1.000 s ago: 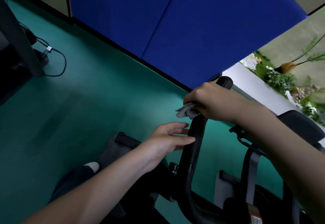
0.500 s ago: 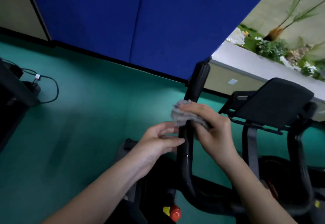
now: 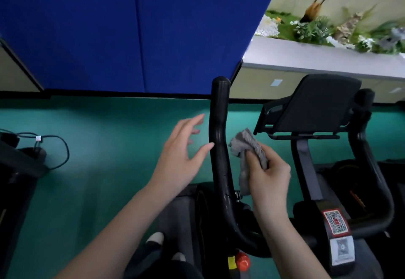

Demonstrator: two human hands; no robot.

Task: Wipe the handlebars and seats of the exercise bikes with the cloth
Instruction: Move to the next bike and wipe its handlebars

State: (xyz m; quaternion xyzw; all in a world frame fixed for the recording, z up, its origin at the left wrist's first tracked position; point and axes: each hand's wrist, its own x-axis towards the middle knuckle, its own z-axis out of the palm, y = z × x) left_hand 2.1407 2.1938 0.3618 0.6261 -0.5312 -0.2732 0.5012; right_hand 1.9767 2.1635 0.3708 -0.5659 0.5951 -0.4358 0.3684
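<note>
The cloth [image 3: 249, 145] looks soft, light; right hand [image 3: 269, 177] pinches it bunched; left hand [image 3: 177, 153] spread open beside the stiff handlebar [image 3: 219, 107].

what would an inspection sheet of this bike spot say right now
surface: green floor
job's things: grey cloth bunched beside left handlebar, contact unclear; right handlebar untouched
clutter: nothing seen
grippers: left hand open beside left handlebar; right hand grips cloth
cables: black cable looped on green floor, far left
surroundings: blue panel and planter ledge behind
</note>
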